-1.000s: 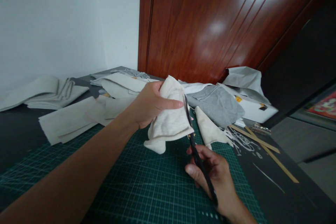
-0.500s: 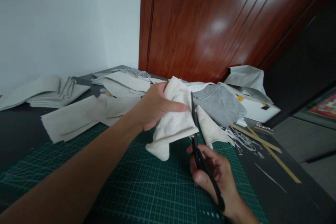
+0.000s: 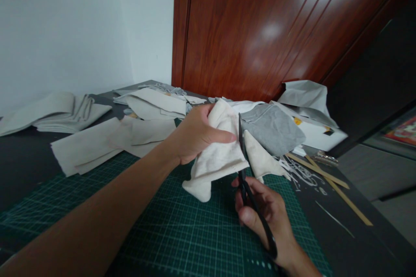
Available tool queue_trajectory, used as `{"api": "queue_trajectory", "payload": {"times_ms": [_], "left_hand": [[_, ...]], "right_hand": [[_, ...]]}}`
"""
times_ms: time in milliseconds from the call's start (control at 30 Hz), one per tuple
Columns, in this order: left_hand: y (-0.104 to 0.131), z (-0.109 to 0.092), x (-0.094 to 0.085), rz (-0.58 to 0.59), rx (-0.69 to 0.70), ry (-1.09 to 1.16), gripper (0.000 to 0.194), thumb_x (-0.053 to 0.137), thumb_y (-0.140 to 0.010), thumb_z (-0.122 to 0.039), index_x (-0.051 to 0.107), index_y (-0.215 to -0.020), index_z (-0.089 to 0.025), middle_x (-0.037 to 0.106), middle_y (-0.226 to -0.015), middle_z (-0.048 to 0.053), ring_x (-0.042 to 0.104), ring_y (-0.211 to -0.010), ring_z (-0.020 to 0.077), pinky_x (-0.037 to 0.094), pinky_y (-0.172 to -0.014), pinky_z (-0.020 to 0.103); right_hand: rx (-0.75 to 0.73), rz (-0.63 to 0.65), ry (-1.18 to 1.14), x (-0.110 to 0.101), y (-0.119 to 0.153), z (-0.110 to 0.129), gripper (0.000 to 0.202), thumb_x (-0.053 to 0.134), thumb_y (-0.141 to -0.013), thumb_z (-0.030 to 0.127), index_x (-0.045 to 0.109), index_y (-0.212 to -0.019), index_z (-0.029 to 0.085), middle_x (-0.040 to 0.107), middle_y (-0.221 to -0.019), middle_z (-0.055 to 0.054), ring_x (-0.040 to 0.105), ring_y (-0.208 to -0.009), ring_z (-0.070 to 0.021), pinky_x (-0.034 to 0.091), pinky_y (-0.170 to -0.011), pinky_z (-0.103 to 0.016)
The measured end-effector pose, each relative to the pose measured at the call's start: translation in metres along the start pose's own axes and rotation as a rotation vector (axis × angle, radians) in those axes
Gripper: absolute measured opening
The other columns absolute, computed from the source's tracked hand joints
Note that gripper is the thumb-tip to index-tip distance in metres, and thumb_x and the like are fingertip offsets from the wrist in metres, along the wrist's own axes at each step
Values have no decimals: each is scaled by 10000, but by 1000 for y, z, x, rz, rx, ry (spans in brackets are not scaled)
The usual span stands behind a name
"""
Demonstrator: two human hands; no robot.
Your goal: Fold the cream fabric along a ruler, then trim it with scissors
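Observation:
A cream cloth piece hangs above the green cutting mat, pinched in my left hand with the thumb across its front. My right hand is closed on the handles of black scissors. Their blades point away from me and lie along the right edge of the cloth; whether they touch it I cannot tell. Another cream cloth piece, roughly triangular, rests just right of the blades.
Folded cream cloth and flat pieces lie at left. Grey cloth, a white packet, white scraps and wooden strips are at right. A brown door stands behind.
My left hand and the held cloth have shifted slightly to the right. The scissors blades look closer together, while my right hand has barely moved.

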State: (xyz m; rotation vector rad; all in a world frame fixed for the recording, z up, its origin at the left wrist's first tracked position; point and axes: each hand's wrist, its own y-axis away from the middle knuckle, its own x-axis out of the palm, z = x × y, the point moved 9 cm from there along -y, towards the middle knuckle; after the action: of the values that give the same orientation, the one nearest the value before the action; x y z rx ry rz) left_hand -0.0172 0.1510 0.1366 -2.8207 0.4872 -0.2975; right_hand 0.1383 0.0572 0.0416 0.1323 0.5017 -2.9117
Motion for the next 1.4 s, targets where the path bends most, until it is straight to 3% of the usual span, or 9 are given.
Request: {"api": "queue_trajectory", "payload": {"times_ms": [267, 700, 1033, 1400], "left_hand": [[0, -1, -1, -26, 1, 10, 402, 894, -579, -98, 698, -924, -161, 767, -874, 48, 718, -722, 197, 581, -661, 326], [0, -1, -1, -19, 0, 8, 400, 901, -594, -106, 700, -936, -158, 774, -914, 66, 730, -760, 214, 592, -686, 344], [0, -2, 0, -6, -6, 38, 405, 894, -591, -76, 687, -930, -154, 760, -875, 44, 719, -735, 202, 582, -668, 329], [1, -3, 1, 7, -17, 36, 420, 878, -594, -49, 677, -950, -145, 760, -889, 43, 729, -752, 200, 576, -683, 321]], "right_hand": [[-39, -18, 49, -2, 0, 4, 464, 857, -842, 617, 735, -1036, 214, 581, -650, 42, 485, -536, -130, 388, -491, -245], [-27, -27, 69, -2, 1, 5, 300, 869, -866, 467, 738, -995, 230, 504, -640, 73, 451, -521, -114, 381, -461, -226], [-7, -47, 57, -5, 2, 2, 276, 944, -797, 366, 761, -968, 249, 519, -632, 83, 456, -508, -102, 386, -451, -205], [-22, -53, 84, -6, 1, 5, 290, 963, -776, 359, 763, -958, 255, 516, -607, 91, 461, -489, -95, 386, -443, -191]]}}
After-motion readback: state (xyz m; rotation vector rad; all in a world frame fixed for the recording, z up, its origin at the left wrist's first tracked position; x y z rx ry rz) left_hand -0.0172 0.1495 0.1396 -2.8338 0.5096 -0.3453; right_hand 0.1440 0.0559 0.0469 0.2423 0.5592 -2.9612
